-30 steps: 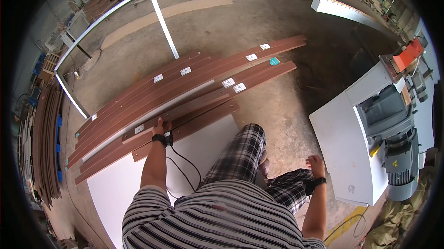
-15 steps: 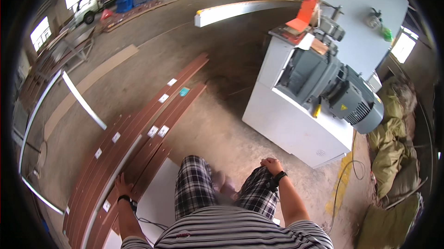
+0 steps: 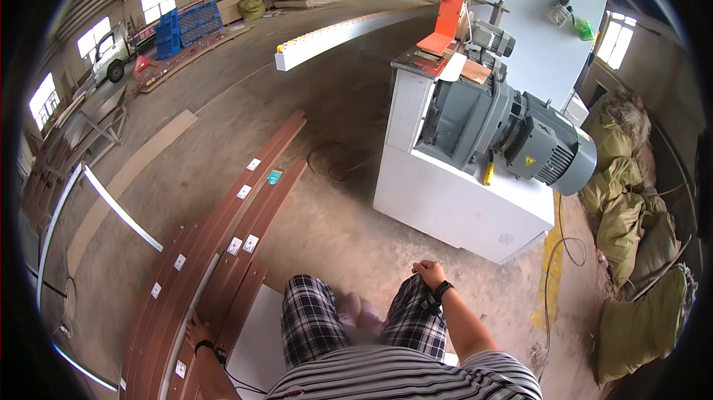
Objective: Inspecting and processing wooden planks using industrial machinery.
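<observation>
My left hand (image 3: 199, 333) lies on a stack of long reddish-brown planks (image 3: 245, 214) at my left, its fingers spread out. It sits beside a pale strip that runs lengthwise among the planks. Small white labels (image 3: 251, 243) and one teal label (image 3: 275, 176) are stuck to the planks. My right hand (image 3: 428, 274) rests over my right knee with its fingers curled in; what is under them, if anything, is hidden. Both wrists wear black bands.
Ahead to the right stands a white machine cabinet (image 3: 453, 207) carrying a big grey motor (image 3: 546, 144) and an orange guard (image 3: 448, 17). A long white beam (image 3: 334, 37) extends from it. Full sacks (image 3: 620, 229) and a cable (image 3: 553, 274) are at the right. A white truck (image 3: 111, 54) is far left.
The view has shifted, so the machine sits further left in it and the planks lower. My left hand stays on the planks and my right hand stays at the knee.
</observation>
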The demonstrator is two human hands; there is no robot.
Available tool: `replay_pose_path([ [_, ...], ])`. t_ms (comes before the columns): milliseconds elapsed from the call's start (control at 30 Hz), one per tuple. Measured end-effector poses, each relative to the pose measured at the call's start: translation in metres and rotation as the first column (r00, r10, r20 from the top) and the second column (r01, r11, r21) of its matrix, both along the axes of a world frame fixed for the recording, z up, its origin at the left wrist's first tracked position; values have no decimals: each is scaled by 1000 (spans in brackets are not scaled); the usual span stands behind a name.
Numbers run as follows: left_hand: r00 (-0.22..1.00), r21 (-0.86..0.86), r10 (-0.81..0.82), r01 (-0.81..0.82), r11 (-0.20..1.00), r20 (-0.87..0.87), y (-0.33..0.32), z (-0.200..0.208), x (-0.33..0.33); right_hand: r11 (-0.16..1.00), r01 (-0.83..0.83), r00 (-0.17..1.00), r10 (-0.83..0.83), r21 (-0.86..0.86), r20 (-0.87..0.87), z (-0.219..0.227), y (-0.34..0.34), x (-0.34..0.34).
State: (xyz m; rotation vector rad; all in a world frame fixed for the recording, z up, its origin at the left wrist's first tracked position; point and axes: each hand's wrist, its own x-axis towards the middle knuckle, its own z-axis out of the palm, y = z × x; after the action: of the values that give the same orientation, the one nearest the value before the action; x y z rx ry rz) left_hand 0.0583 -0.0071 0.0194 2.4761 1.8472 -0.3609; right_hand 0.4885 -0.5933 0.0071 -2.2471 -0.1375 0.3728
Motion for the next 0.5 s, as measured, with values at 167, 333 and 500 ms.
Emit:
replay_pose_path([
  [167, 1000, -18, -1, 0, 1000, -13, 0, 4, 1, 999, 2, 999, 0, -45, 38, 9, 4, -4],
  [333, 999, -23, 46, -46, 999, 15, 18, -28, -2, 997, -3, 1000, 5, -75, 27, 13, 7, -5],
  [500, 994, -17, -23, 25, 1000, 106, -15, -41, 0, 999, 15, 999, -14, -33, 51, 11, 9, -6],
])
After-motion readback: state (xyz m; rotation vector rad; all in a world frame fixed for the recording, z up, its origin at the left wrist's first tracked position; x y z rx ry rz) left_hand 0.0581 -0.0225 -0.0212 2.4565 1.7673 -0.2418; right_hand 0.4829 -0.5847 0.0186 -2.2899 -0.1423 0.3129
